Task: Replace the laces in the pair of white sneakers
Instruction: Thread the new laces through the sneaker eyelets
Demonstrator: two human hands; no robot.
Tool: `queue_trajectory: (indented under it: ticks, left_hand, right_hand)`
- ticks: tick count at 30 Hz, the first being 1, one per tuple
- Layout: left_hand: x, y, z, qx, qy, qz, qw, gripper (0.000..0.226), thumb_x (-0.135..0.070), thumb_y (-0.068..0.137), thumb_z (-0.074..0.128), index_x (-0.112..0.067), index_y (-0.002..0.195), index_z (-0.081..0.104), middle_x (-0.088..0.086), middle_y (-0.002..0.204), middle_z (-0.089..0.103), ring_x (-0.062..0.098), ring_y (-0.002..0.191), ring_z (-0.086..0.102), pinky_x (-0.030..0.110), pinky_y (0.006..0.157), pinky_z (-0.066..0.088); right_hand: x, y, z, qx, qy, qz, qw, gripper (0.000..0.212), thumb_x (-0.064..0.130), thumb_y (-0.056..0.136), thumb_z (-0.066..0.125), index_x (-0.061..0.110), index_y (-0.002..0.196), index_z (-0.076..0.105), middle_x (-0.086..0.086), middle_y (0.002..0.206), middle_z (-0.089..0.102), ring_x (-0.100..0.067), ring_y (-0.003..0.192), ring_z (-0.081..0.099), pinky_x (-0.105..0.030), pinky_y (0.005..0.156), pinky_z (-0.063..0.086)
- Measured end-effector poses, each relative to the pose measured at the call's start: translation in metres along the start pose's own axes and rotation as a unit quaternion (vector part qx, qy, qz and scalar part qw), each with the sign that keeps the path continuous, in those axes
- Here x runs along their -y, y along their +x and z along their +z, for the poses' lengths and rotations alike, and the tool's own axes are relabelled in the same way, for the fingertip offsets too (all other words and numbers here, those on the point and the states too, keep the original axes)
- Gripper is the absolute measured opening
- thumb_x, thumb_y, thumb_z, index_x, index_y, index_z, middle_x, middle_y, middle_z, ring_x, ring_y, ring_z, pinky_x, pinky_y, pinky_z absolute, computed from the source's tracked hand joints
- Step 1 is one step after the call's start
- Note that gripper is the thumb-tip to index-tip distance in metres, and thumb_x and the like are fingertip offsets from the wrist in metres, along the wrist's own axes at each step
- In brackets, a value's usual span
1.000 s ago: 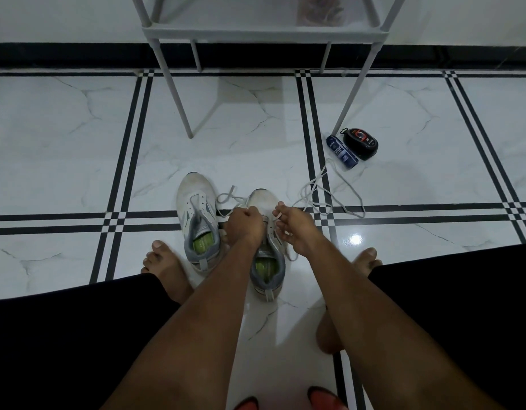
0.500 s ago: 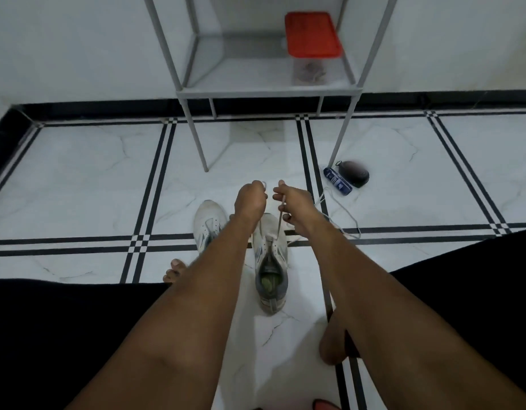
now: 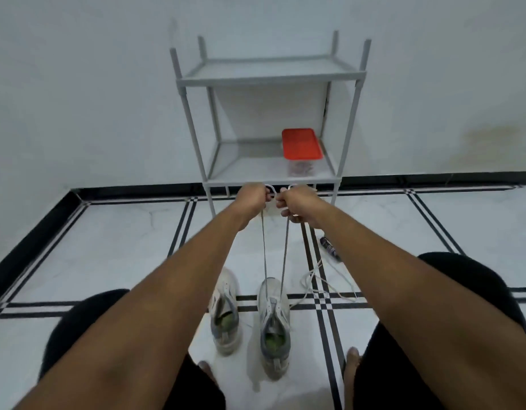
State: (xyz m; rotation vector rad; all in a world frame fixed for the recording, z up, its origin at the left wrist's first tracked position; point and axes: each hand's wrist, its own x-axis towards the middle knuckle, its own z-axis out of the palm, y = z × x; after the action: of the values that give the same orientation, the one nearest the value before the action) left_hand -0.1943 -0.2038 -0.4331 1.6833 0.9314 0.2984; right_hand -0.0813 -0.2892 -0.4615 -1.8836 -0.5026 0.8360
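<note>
Two white sneakers stand side by side on the floor between my legs, the left sneaker [image 3: 225, 312] and the right sneaker [image 3: 273, 324]. A white lace [image 3: 282, 255] runs in two taut strands from the right sneaker up to my raised hands. My left hand [image 3: 251, 196] grips one strand and my right hand [image 3: 296, 202] grips the other. Both hands are held close together high above the shoes. Small loops of lace show above my knuckles.
A second loose lace [image 3: 321, 287] lies on the floor to the right of the shoes. A dark blue tube [image 3: 330, 247] lies beyond it. A grey metal shelf rack [image 3: 270, 78] stands against the wall, with a red-lidded box [image 3: 301, 143] on its lower shelf.
Both hands rose from the right sneaker, drawing the lace ends up until the strands went taut. My head tilted up, bringing the whole rack into view.
</note>
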Motion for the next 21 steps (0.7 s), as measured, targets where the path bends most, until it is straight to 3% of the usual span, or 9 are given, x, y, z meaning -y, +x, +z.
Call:
queue_trajectory:
  ticks: [3, 7, 12, 16, 21]
  left_hand:
    - [-0.028, 0.004, -0.012, 0.011, 0.026, 0.044, 0.999, 0.024, -0.010, 0.096, 0.047, -0.013, 0.077, 0.062, 0.008, 0.080, 0.062, 0.024, 0.079, 0.052, 0.034, 0.066, 0.038]
    - [-0.042, 0.009, -0.021, -0.006, 0.001, 0.079, 0.997, 0.025, -0.020, 0.106, 0.047, -0.008, 0.104, 0.068, 0.008, 0.098, 0.071, 0.021, 0.084, 0.062, 0.030, 0.069, 0.046]
    - [-0.046, 0.010, -0.026, -0.016, -0.010, 0.125, 0.992, 0.028, -0.030, 0.112, 0.043, -0.015, 0.113, 0.067, 0.003, 0.110, 0.072, 0.017, 0.095, 0.067, 0.027, 0.073, 0.048]
    - [-0.060, 0.009, -0.031, -0.041, -0.004, 0.181, 0.983, 0.026, -0.032, 0.111, 0.046, -0.017, 0.109, 0.067, -0.003, 0.106, 0.072, 0.015, 0.097, 0.069, 0.029, 0.075, 0.050]
    - [-0.064, 0.007, -0.037, -0.047, 0.007, 0.265, 0.963, 0.027, -0.029, 0.108, 0.054, -0.018, 0.097, 0.076, -0.008, 0.093, 0.077, 0.006, 0.091, 0.071, 0.035, 0.091, 0.059]
  right_hand:
    - [0.035, -0.006, -0.019, 0.017, -0.049, -0.043, 0.998, 0.018, 0.018, 0.108, 0.050, 0.012, 0.106, 0.068, -0.004, 0.093, 0.071, -0.017, 0.075, 0.067, -0.031, 0.063, 0.048]
    - [0.053, -0.007, -0.035, 0.019, -0.065, -0.090, 0.994, 0.025, 0.020, 0.112, 0.044, 0.011, 0.113, 0.068, -0.008, 0.101, 0.075, -0.017, 0.078, 0.068, -0.030, 0.070, 0.055]
    - [0.054, -0.002, -0.035, -0.022, -0.104, -0.194, 0.975, 0.022, 0.031, 0.114, 0.046, 0.013, 0.123, 0.054, -0.004, 0.089, 0.078, -0.001, 0.058, 0.066, -0.020, 0.056, 0.050]
    - [0.058, 0.004, -0.023, -0.069, -0.065, -0.231, 0.968, 0.021, 0.035, 0.112, 0.051, 0.014, 0.110, 0.050, -0.001, 0.089, 0.080, -0.012, 0.063, 0.072, -0.031, 0.066, 0.057]
    - [0.059, 0.005, -0.016, -0.107, 0.010, -0.271, 0.956, 0.031, 0.040, 0.101, 0.071, 0.009, 0.096, 0.071, -0.004, 0.089, 0.077, -0.019, 0.068, 0.075, -0.033, 0.065, 0.061]
